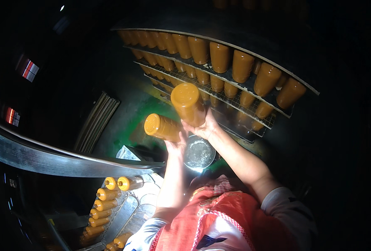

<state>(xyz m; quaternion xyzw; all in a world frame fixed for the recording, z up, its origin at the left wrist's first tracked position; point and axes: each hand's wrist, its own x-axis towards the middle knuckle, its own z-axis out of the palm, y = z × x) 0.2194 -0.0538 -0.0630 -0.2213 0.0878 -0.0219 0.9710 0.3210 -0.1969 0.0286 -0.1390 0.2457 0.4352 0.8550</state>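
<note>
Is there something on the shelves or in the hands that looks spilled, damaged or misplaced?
Small pale bits lie among standing vessels on the upper shelf; they look odd, like stray crumbs, though too small to identify. No damage is visible on the left held vessel or right held vessel.

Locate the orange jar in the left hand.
In the head view, the smaller-looking jar in the left hand is just left of centre, lower left of the larger-looking jar held by the right hand.
</note>
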